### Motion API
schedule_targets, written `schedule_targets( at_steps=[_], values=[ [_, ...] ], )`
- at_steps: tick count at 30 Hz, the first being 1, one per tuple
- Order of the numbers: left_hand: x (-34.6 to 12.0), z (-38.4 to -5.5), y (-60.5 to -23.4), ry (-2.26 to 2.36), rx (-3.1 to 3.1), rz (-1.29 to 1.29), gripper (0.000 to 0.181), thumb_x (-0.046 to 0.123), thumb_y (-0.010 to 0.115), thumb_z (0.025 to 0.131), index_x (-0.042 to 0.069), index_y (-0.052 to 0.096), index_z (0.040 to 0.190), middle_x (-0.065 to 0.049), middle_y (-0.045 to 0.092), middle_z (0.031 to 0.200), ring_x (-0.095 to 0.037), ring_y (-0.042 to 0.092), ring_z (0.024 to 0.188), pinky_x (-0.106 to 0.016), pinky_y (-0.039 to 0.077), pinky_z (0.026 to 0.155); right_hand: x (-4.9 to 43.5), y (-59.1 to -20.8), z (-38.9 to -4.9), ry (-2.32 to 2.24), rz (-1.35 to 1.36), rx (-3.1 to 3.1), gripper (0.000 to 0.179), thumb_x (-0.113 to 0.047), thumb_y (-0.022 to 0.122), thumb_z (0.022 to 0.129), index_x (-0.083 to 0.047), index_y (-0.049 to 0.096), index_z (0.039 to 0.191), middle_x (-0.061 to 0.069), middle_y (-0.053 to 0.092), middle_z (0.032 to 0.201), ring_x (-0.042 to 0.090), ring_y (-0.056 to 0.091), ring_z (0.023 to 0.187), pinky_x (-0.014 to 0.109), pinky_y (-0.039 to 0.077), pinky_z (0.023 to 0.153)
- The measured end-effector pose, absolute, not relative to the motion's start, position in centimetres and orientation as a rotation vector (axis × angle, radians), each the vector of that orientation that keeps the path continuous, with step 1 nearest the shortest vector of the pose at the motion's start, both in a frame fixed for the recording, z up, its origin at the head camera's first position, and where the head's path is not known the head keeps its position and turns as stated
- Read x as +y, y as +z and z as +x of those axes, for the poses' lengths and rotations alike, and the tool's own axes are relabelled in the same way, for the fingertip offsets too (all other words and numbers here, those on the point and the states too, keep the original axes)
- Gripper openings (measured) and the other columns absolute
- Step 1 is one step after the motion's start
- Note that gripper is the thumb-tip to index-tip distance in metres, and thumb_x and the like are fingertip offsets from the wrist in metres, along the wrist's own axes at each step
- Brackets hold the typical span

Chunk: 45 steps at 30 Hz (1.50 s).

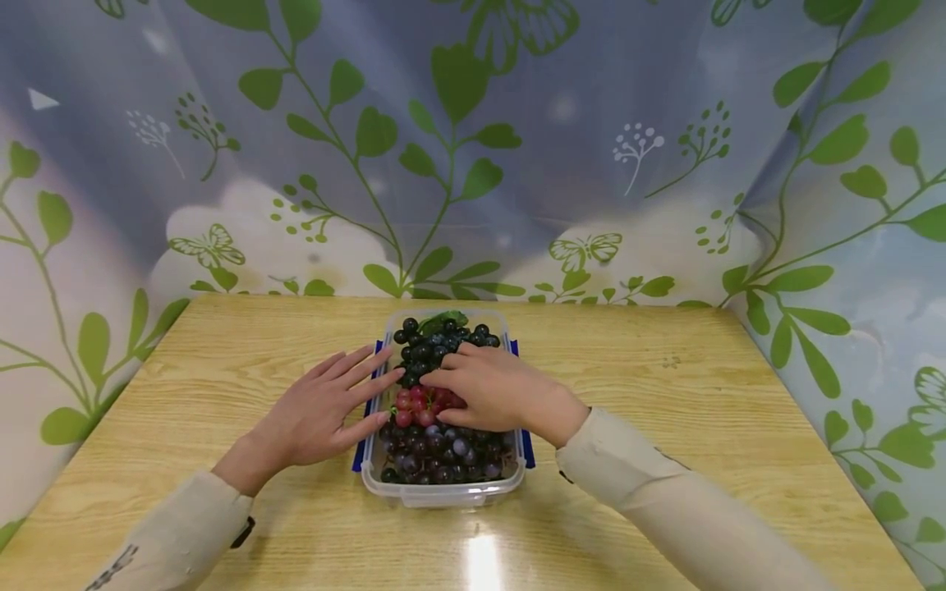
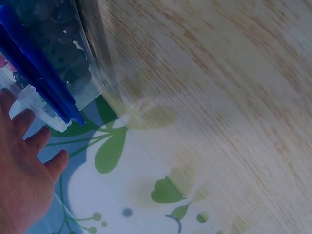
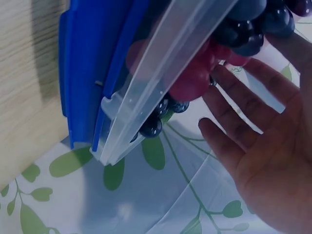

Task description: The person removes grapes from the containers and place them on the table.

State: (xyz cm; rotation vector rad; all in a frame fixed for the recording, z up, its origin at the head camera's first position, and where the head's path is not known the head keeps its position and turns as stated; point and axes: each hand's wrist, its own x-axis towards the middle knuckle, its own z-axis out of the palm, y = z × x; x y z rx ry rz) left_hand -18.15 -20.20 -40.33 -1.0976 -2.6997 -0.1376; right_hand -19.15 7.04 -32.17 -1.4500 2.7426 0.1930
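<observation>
A clear plastic container (image 1: 443,494) holds bunches of grapes: dark green-black grapes (image 1: 421,355) at the far end, red grapes (image 1: 415,405) in the middle and purple-black grapes (image 1: 443,460) at the near end. My left hand (image 1: 318,410) is spread at the container's left rim, its fingertips reaching over the edge and holding nothing. Above the red grapes lies my right hand (image 1: 488,390), palm down, hiding part of them. In the right wrist view, the fingers (image 3: 253,105) are extended and apart, with fingertips right at the grapes.
Blue locking flaps hang along the container's sides, a left flap (image 2: 36,66) and a right flap (image 3: 92,73). The container stands on a wood-grain table (image 1: 665,394). A leaf-patterned curtain (image 1: 562,164) rises behind the table and along both sides.
</observation>
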Motion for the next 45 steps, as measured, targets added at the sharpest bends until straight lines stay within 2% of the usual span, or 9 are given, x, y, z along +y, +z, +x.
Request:
schedule_targets(
  at_steps=[7,10,17,21,26,32,34,40,45],
  values=[
    [-20.1,-18.1,-40.7,-0.165,-2.670,-1.105,0.058,0.051,0.043,0.098,0.024,0.037,0.149,-0.003,0.023,0.156,-0.026,0.024,0.141,-0.051,0.025,0.109,6.2,-32.7,-19.0,0.208,-1.345,2.780,0.043,-0.046,0.058,0.093,-0.023,0.059,0.130,0.000,0.059,0.110,0.019,0.058,0.093,0.038,0.049,0.085],
    [-20.0,-18.0,-40.7,-0.181,-2.654,-1.108,0.058,0.050,0.044,0.098,0.023,0.038,0.149,-0.004,0.025,0.156,-0.028,0.026,0.140,-0.052,0.027,0.108,5.9,-32.8,-18.9,0.196,-1.293,2.793,0.046,-0.047,0.059,0.092,-0.025,0.058,0.132,0.000,0.058,0.108,0.019,0.059,0.091,0.039,0.047,0.087],
    [-20.0,-18.2,-40.8,-0.187,-2.656,-1.105,0.057,0.049,0.044,0.098,0.023,0.040,0.148,-0.003,0.023,0.156,-0.028,0.026,0.140,-0.051,0.026,0.108,5.2,-33.1,-19.0,0.211,-1.115,2.817,0.053,-0.053,0.062,0.088,-0.030,0.055,0.135,0.002,0.056,0.122,0.024,0.057,0.110,0.051,0.028,0.108],
    [-19.9,-18.2,-40.9,-0.198,-2.660,-1.113,0.056,0.049,0.044,0.099,0.023,0.039,0.148,-0.003,0.022,0.157,-0.027,0.025,0.140,-0.050,0.025,0.109,4.8,-33.3,-19.1,0.212,-0.989,2.799,0.056,-0.054,0.061,0.088,-0.032,0.052,0.138,0.001,0.058,0.127,0.026,0.055,0.115,0.054,0.021,0.110],
    [-19.9,-18.2,-40.9,-0.210,-2.658,-1.110,0.056,0.049,0.043,0.099,0.023,0.039,0.149,-0.003,0.022,0.157,-0.027,0.025,0.140,-0.050,0.024,0.109,4.3,-33.4,-19.1,0.185,-0.890,2.781,0.057,-0.055,0.062,0.087,-0.032,0.051,0.138,-0.003,0.061,0.125,0.025,0.055,0.116,0.056,0.018,0.111],
    [-20.0,-18.2,-40.9,-0.196,-2.669,-1.102,0.057,0.049,0.043,0.099,0.023,0.038,0.149,-0.002,0.020,0.157,-0.027,0.024,0.140,-0.049,0.024,0.110,3.4,-33.4,-19.4,0.182,-0.832,2.762,0.055,-0.056,0.065,0.084,-0.031,0.053,0.131,-0.007,0.068,0.097,0.022,0.063,0.100,0.057,0.015,0.111],
    [-20.0,-18.2,-40.9,-0.195,-2.678,-1.096,0.057,0.049,0.042,0.099,0.023,0.037,0.149,-0.001,0.018,0.158,-0.027,0.024,0.140,-0.049,0.024,0.110,3.1,-33.6,-19.5,0.184,-0.811,2.758,0.056,-0.058,0.064,0.083,-0.030,0.053,0.130,-0.007,0.068,0.092,0.022,0.064,0.097,0.056,0.013,0.111],
    [-20.1,-18.0,-40.9,-0.198,-2.679,-1.092,0.056,0.048,0.042,0.099,0.022,0.038,0.149,0.001,0.016,0.158,-0.027,0.025,0.140,-0.049,0.025,0.109,2.8,-33.7,-19.3,0.204,-0.753,2.741,0.065,-0.060,0.062,0.084,-0.032,0.046,0.141,-0.006,0.069,0.105,0.020,0.063,0.102,0.056,0.006,0.112],
    [-20.1,-18.1,-40.8,-0.200,-2.668,-1.097,0.055,0.047,0.043,0.099,0.022,0.039,0.148,-0.001,0.019,0.158,-0.028,0.026,0.140,-0.049,0.025,0.109,3.1,-33.5,-19.4,0.157,-0.748,2.725,0.062,-0.057,0.064,0.084,-0.033,0.048,0.139,-0.009,0.067,0.109,0.019,0.062,0.104,0.057,0.003,0.112]
  ],
)
